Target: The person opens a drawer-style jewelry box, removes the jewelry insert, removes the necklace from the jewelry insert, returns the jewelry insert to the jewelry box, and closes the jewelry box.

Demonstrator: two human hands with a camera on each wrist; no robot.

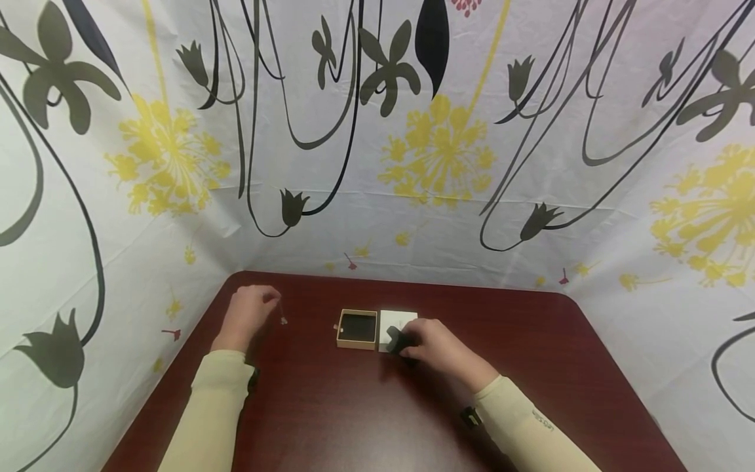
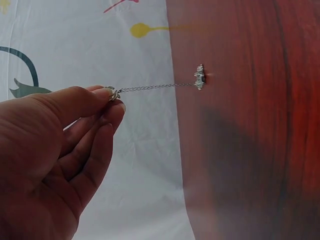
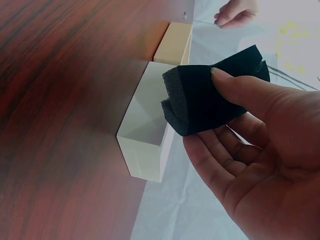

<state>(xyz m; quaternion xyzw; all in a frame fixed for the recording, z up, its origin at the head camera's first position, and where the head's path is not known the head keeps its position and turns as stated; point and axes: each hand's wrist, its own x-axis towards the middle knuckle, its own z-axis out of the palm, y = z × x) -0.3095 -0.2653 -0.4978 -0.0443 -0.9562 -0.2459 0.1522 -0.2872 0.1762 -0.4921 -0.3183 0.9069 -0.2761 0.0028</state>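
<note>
Between thumb and fingertips, my left hand (image 1: 248, 314) pinches a fine silver chain necklace (image 2: 155, 88) at its upper end. Its sparkling pendant (image 2: 200, 77) dangles over the table's left side. My right hand (image 1: 445, 351) grips a black foam insert (image 3: 210, 95), bent between thumb and fingers, with slits in its edges. That insert is held above a white box (image 3: 142, 110), partly covering it in the head view. Left of the white box, a tan box tray (image 1: 356, 346) with a dark inside stands close beside it.
A dark red-brown wooden table (image 1: 354, 406) with rounded far corners lies under both hands. White curtains (image 1: 377, 242) printed with flowers rise behind it and along both sides. Each wrist wears a dark strapped device under a cream sleeve (image 1: 212, 400).
</note>
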